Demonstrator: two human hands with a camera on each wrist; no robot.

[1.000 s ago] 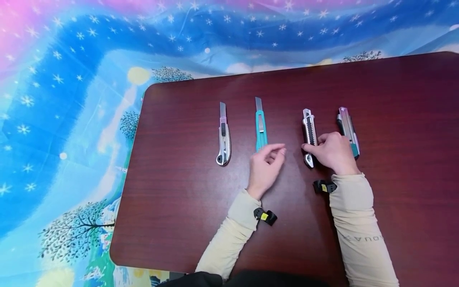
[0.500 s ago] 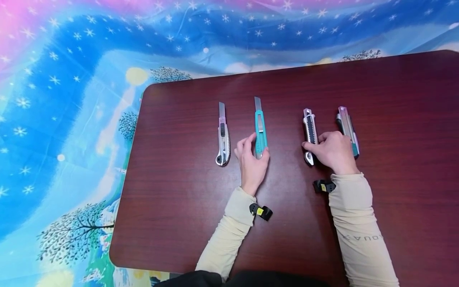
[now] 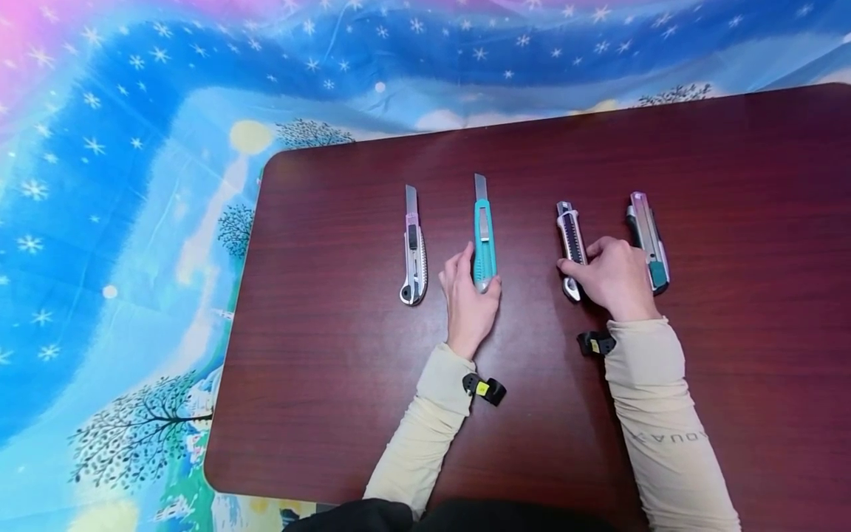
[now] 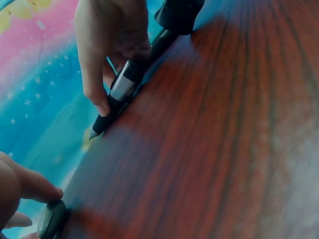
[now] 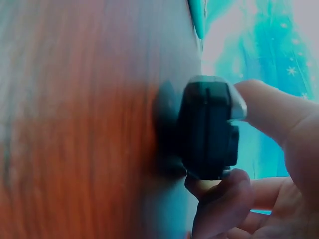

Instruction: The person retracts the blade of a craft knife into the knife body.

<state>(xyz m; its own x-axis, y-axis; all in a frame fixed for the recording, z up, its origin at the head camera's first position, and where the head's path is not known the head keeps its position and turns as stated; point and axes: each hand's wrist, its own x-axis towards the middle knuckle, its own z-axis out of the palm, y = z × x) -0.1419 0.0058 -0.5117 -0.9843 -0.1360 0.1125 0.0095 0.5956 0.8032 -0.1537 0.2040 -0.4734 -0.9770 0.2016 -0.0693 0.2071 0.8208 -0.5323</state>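
My left hand [image 3: 468, 307] holds the teal utility knife [image 3: 484, 247] near its butt, thumb on the right edge and fingers on the left. Its blade is out and points away. My right hand [image 3: 617, 279] pinches a silver-and-black utility knife [image 3: 572, 233] from the right side, the thumb near its lower end. In the right wrist view the black end of that silver-and-black knife [image 5: 207, 132] sits between thumb and fingers, close over the table with a dark shadow beside it. In the left wrist view only the dark end of the teal knife [image 4: 52, 219] shows.
A silver utility knife [image 3: 414, 255] with its blade out lies left of the teal one. Another knife with a teal end [image 3: 648, 240] lies just right of my right hand. All are on a dark red wooden table [image 3: 319, 369], with a patterned cloth [image 3: 153, 148] behind.
My left hand has moved left onto the teal knife and taken hold of it. My right hand, with the silver-and-black knife, has shifted slightly left, away from the rightmost knife.
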